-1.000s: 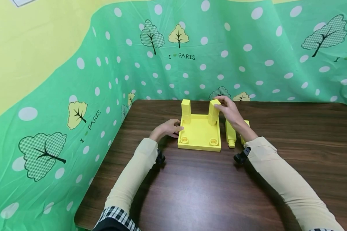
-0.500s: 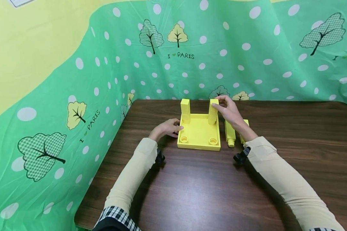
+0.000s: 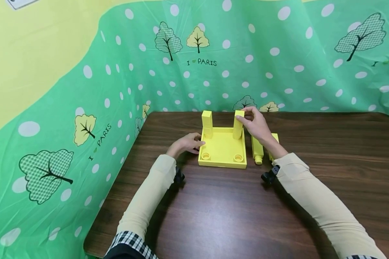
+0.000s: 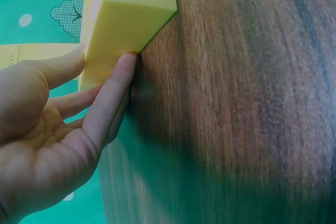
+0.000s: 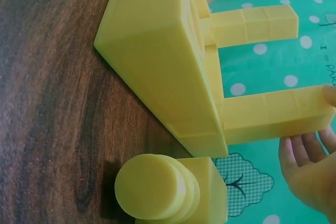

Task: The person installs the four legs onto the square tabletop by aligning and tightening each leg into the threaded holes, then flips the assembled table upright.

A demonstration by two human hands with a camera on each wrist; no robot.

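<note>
A yellow square tabletop point(image 3: 222, 146) with a raised rim lies underside up on the wooden table. Two square yellow legs stand at its far corners: the left leg point(image 3: 207, 124) and the right leg point(image 3: 238, 126). Round sockets point(image 3: 238, 158) show at both near corners. My left hand point(image 3: 187, 143) holds the tabletop's left side, thumb at the rim and fingers point(image 4: 113, 95) against the outer wall. With thumb and fingers, my right hand point(image 3: 256, 124) grips the upper end of the right leg, which stands upright; in the right wrist view the hand is partly cut off.
Right of the tabletop lies a loose yellow leg point(image 3: 257, 148), its round peg end toward me. Another yellow leg point(image 3: 275, 138) is partly hidden behind my right forearm. A green patterned cloth point(image 3: 181, 86) hangs behind and left of the wooden table point(image 3: 220, 208).
The right leg has straightened slightly, its top shifting a little left with my right hand. My left hand stays at the tabletop's side. The head view has drifted slightly.
</note>
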